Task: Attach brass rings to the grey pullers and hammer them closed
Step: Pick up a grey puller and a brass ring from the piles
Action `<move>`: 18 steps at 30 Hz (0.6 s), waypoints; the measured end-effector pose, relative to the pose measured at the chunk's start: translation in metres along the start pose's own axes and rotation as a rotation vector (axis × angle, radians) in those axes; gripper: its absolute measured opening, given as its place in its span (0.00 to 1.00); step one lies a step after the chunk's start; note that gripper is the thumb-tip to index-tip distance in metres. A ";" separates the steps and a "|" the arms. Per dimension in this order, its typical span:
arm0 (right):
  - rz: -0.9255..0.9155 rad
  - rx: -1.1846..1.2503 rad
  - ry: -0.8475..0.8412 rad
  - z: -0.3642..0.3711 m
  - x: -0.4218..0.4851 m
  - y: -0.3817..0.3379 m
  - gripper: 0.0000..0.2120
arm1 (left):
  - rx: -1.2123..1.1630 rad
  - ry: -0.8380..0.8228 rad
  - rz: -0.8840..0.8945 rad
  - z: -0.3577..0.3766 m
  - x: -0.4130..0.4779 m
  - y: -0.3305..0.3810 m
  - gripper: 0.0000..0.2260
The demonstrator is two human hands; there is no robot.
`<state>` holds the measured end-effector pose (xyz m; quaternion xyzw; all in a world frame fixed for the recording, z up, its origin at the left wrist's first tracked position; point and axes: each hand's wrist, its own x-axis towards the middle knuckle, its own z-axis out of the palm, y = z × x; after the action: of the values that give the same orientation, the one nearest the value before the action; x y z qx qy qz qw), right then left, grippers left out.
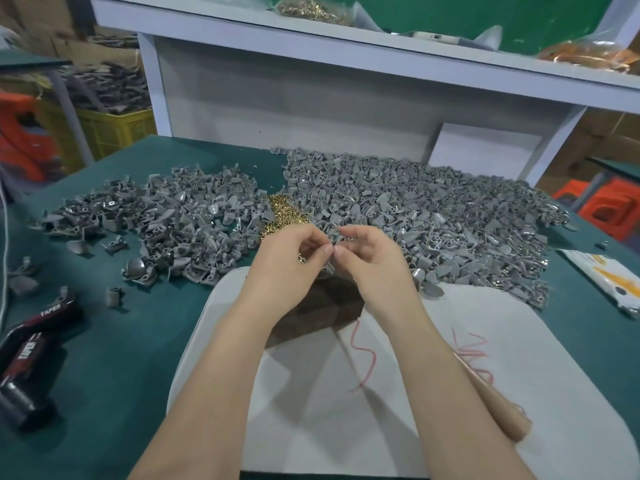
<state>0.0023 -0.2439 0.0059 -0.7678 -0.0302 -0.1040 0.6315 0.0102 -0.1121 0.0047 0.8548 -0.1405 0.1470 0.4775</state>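
Over dark block [320,306], left hand [294,261], right hand [372,261] pinch grey puller [336,238], axis unclear

Tiny blurred piece [333,240] between the fingers [325,251]; dark block [322,306] half hidden under left hand [294,259] and right hand [371,263]

Matt grey plastic on pullers [415,209], some w/ shiny metal faces. Glossy gold metal on brass rings [282,211]. Matt, felt-like cloth over green tabletop [121,341]. Smooth matt white on pad [519,358], material unclear. Dull, worn, poss. wood for dark block [322,306]. Smooth pale wood on handle [498,407]. Glossy black plastic on TAPER tool [31,344].
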 end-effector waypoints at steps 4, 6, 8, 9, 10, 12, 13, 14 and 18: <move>0.165 0.424 -0.047 0.004 0.000 -0.001 0.05 | -0.034 0.055 0.039 0.001 0.000 0.003 0.03; 0.178 0.512 -0.073 0.004 0.000 0.000 0.05 | -0.052 0.067 0.045 0.002 0.000 0.004 0.03; 0.158 0.485 -0.055 0.003 0.000 -0.001 0.06 | -0.058 0.064 0.041 0.002 -0.001 0.004 0.04; 0.125 0.403 -0.032 0.003 0.001 0.000 0.06 | -0.051 0.064 0.035 0.003 -0.001 0.004 0.04; 0.078 0.267 0.000 0.003 0.002 0.002 0.07 | -0.043 0.068 0.024 0.002 -0.001 0.004 0.04; -0.044 -0.065 0.077 0.000 0.003 0.005 0.09 | -0.046 0.087 -0.024 0.000 -0.001 0.002 0.03; -0.101 -0.196 0.103 -0.001 0.004 0.007 0.09 | -0.048 0.091 -0.057 -0.003 -0.001 0.001 0.04; -0.146 -0.295 0.114 -0.002 0.004 0.008 0.09 | -0.034 0.077 -0.092 -0.006 -0.001 -0.001 0.05; -0.228 -0.520 0.070 -0.006 0.003 0.008 0.08 | 0.176 -0.101 -0.174 -0.010 -0.005 0.000 0.09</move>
<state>0.0060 -0.2514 -0.0005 -0.8915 -0.0667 -0.2049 0.3984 0.0045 -0.1025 0.0075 0.9087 -0.0759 0.0737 0.4039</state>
